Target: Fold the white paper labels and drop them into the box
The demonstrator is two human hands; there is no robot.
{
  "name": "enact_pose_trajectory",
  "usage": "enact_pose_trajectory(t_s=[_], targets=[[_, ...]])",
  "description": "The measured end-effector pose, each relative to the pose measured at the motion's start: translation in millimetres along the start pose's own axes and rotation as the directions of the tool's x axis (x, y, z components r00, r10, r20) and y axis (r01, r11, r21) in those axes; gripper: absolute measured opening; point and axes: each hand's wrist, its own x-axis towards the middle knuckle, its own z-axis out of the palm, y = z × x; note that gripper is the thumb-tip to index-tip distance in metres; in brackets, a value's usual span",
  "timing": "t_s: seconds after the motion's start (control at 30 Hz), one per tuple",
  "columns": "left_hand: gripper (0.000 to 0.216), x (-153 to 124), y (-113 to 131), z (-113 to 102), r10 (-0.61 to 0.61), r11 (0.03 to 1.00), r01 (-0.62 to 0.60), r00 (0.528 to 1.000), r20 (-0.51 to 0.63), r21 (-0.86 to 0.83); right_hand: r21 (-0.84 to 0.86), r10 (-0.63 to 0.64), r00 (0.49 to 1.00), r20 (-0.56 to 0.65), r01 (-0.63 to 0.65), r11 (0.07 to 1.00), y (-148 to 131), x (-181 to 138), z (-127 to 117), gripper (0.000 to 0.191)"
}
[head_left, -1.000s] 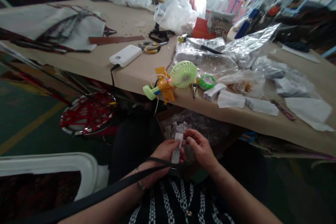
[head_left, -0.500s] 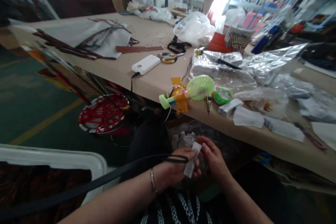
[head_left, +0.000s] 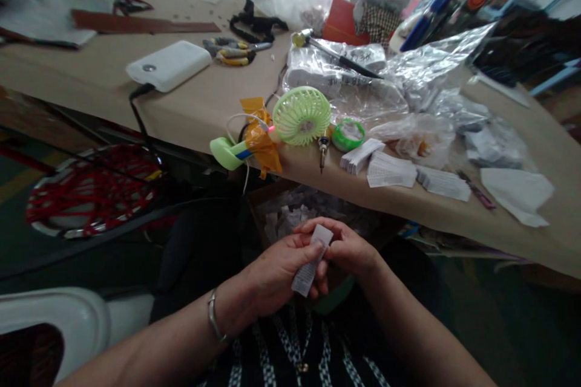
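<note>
Both my hands meet over my lap, below the table edge. My left hand (head_left: pixel 276 272) pinches a small white printed label strip (head_left: pixel 311 261) between thumb and fingers. My right hand (head_left: pixel 351 251) is closed on the strip's upper end from the right side. Just beyond my hands sits a box of loose white labels (head_left: pixel 290 217) under the table edge. Stacks of white labels (head_left: pixel 390 169) lie on the brown table (head_left: pixel 190 109) straight ahead.
On the table edge are a green hand fan (head_left: pixel 299 116) taped with orange tape, a soldering iron (head_left: pixel 323 148), a green tape roll (head_left: pixel 347 135), a white power bank (head_left: pixel 169 65), scissors (head_left: pixel 233 51) and crumpled plastic bags (head_left: pixel 422 84). A red-strung stool (head_left: pixel 91 190) stands left; a white chair (head_left: pixel 59 326) lower left.
The view dropped and closed in on the table. The black strap across my left wrist is gone from view. My hands still hold the label strip, now tilted more to the right.
</note>
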Motion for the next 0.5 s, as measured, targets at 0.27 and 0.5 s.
enact_pose_trajectory(t_s=[0.27,0.5], targets=[[0.033,3.7,0.5,-2.0,0.008,0.999,-0.007,1.0,-0.019,0.036,0.105,-0.021,1.0,0.021,0.019,0.994,3.4,4.9,-3.9,0.024],[0.037,5.9,6.0,0.1,0.001,0.998,0.002,0.999,-0.045,0.07,-0.005,-0.051,0.995,-0.082,0.051,0.999,3.8,4.8,-5.1,0.035]])
